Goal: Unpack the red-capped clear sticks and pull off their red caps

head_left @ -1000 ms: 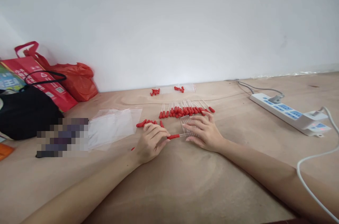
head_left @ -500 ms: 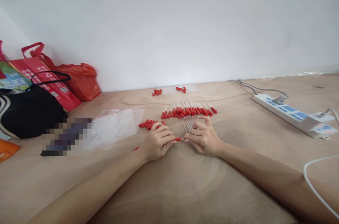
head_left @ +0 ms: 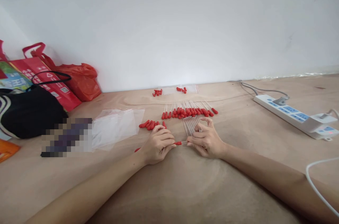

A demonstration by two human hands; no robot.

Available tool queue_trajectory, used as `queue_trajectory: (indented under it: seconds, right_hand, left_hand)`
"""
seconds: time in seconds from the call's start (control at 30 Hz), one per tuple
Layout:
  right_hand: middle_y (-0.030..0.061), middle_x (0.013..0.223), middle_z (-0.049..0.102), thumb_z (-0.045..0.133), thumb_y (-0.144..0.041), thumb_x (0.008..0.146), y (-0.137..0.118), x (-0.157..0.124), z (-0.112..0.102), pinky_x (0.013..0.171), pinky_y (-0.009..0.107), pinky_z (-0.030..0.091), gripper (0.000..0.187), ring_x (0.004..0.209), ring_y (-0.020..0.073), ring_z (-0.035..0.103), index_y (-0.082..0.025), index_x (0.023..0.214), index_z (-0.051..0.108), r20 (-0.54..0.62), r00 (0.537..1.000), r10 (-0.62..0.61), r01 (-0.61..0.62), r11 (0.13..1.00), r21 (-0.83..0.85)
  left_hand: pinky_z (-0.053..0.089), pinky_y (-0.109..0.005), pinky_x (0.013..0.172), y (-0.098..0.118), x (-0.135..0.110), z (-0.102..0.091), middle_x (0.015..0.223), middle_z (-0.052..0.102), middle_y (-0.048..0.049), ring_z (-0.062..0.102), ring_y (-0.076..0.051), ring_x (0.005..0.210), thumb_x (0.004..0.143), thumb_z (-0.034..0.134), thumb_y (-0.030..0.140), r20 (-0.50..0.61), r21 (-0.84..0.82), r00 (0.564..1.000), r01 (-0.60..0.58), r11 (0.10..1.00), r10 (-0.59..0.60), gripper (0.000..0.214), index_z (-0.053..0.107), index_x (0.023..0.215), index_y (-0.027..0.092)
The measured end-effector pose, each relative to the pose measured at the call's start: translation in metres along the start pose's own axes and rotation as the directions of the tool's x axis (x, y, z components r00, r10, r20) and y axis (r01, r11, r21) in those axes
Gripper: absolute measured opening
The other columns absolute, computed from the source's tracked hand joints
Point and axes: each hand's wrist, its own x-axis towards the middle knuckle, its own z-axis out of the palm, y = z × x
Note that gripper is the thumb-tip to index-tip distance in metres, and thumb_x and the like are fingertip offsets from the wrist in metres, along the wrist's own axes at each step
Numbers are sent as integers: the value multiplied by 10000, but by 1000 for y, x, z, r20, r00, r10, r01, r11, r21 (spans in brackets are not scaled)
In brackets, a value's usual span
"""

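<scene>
Between thumb and fingers, my left hand (head_left: 159, 145) pinches a red rubber dropper bulb (head_left: 178, 143). My right hand (head_left: 206, 140) grips a clear glass tube (head_left: 184, 142) whose end meets the bulb's open end; most of the tube is hidden behind the fingers. Under and beside the right fingers lies a row of bare glass tubes (head_left: 190, 125). Loose red bulbs (head_left: 149, 124) lie just beyond my left hand, and another sits partly hidden by the left wrist. Farther back, droppers with red bulbs (head_left: 189, 111) lie side by side, tubes pointing to the wall.
Clear zip bags (head_left: 116, 127) lie flat at the left. Near the wall are more bulbs (head_left: 157, 92) and a clear bag (head_left: 169, 90). Shopping bags (head_left: 82, 81) and a black bag (head_left: 31, 112) stand far left. A power strip (head_left: 293, 114) with cables lies right.
My right hand has shifted slightly right along the tube, so more glass shows between the hands. Both hands sit slightly lower in view; the bulb stays in my left fingers.
</scene>
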Motion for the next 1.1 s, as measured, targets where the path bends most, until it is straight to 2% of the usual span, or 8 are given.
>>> queue_trajectory:
  seconds: [0.1, 0.3, 0.43, 0.53, 0.63, 0.8, 1.0, 1.1]
  right_hand:
    - [-48, 511, 540, 442, -304, 839, 6, -6, -4, 932, 422, 172, 218, 683, 120, 459, -247, 745, 631, -20, 1000, 18, -18, 1000, 1]
    - [-22, 580, 590, 429, -299, 841, 20, -15, -8, 890, 387, 220, 234, 697, 133, 492, -250, 799, 653, -68, 965, 253, -258, 964, -62]
    - [18, 729, 656, 389, -265, 840, 26, -15, -3, 806, 340, 254, 261, 736, 146, 532, -228, 881, 644, -154, 873, 463, -481, 868, -125]
    - [28, 736, 663, 383, -249, 815, 30, -15, 1, 708, 308, 256, 247, 694, 146, 551, -210, 878, 619, -155, 798, 582, -602, 778, -178]
    - [5, 686, 653, 378, -252, 805, 33, -15, 4, 643, 285, 240, 211, 594, 127, 541, -203, 839, 580, -107, 760, 641, -648, 732, -210]
    - [12, 787, 659, 389, -286, 821, 30, -12, 5, 647, 289, 239, 205, 662, 137, 572, -208, 867, 574, -56, 772, 633, -629, 748, -210]
    - [4, 765, 647, 383, -338, 846, 25, -10, 4, 664, 293, 240, 237, 704, 143, 572, -218, 860, 587, -23, 780, 625, -619, 767, -169]
    - [10, 796, 651, 377, -345, 853, 26, -10, 4, 658, 296, 237, 250, 732, 146, 575, -216, 849, 590, -34, 787, 616, -612, 773, -167]
  left_hand:
    - [362, -354, 831, -5, -5, -2, 739, 653, -16, 564, -144, 754, 839, 460, 212, -27, 3, 1000, 8, 1000, -8, 177, 605, 739, 195]
    - [394, -345, 797, -10, -13, -14, 850, 654, -23, 561, -164, 838, 826, 495, 247, -108, 112, 994, 13, 994, -1, 124, 614, 857, 228]
    - [421, -343, 730, -15, -28, -28, 861, 599, -47, 546, -185, 814, 808, 508, 310, -170, 260, 970, 215, 941, -175, 164, 644, 882, 256]
    - [454, -306, 686, -20, -50, -37, 857, 572, -42, 548, -174, 780, 803, 496, 340, -148, 224, 938, 339, 914, -312, 194, 656, 889, 270]
    - [469, -254, 621, -19, -68, -43, 839, 591, -23, 565, -153, 726, 802, 491, 346, -82, 166, 910, 415, 895, -406, 210, 645, 923, 272]
    - [467, -234, 570, -14, -73, -46, 784, 623, -16, 585, -138, 646, 816, 445, 347, -63, 110, 884, 468, 877, -463, 239, 640, 899, 237]
    - [461, -260, 563, -44, -38, -51, 729, 638, -31, 572, -154, 604, 750, 493, 410, -165, 115, 746, 664, 739, -645, 304, 652, 882, 187]
    - [466, -266, 593, -63, -14, -48, 738, 667, -21, 586, -161, 620, 728, 509, 402, -111, 54, 675, 737, 673, -730, 320, 653, 911, 183]
